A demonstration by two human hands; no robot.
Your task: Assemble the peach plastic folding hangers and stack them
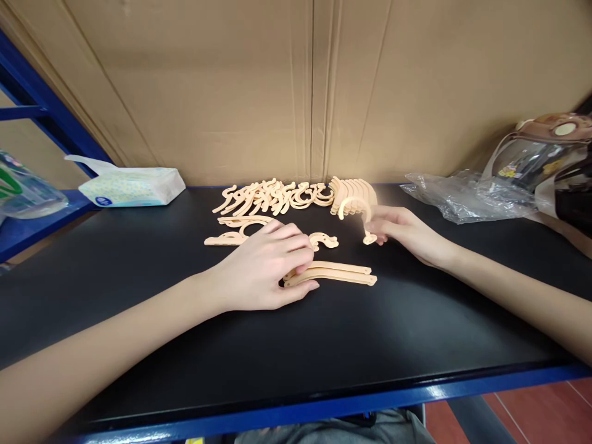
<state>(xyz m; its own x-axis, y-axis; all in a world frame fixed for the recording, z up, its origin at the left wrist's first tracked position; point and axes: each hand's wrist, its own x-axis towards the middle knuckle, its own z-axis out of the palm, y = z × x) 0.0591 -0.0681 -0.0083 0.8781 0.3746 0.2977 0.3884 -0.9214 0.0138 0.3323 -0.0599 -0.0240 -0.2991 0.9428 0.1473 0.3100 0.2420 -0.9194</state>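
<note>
In my right hand (393, 228) is a beige hanger hook (355, 201), pinched between thumb and fingers, raised above the table with its curve upward and its small round end down. My left hand (272, 265) bends over the left ends of two slightly curved beige hanger arms (340, 273), thumb in front and fingers behind. Its fingers partly cover these ends. Beyond it lie a small curved beige piece (326, 240) and several longer beige pieces (226, 239), one with a ring-shaped part, half hidden by the hand.
A row of loose beige hooks (263, 197) and a neat stack of beige arms (351, 190) lie at the back of the black table (324, 351). A tissue pack (134, 187) stands back left. At right are a crumpled clear bag (467, 197) and a bottle (531, 160).
</note>
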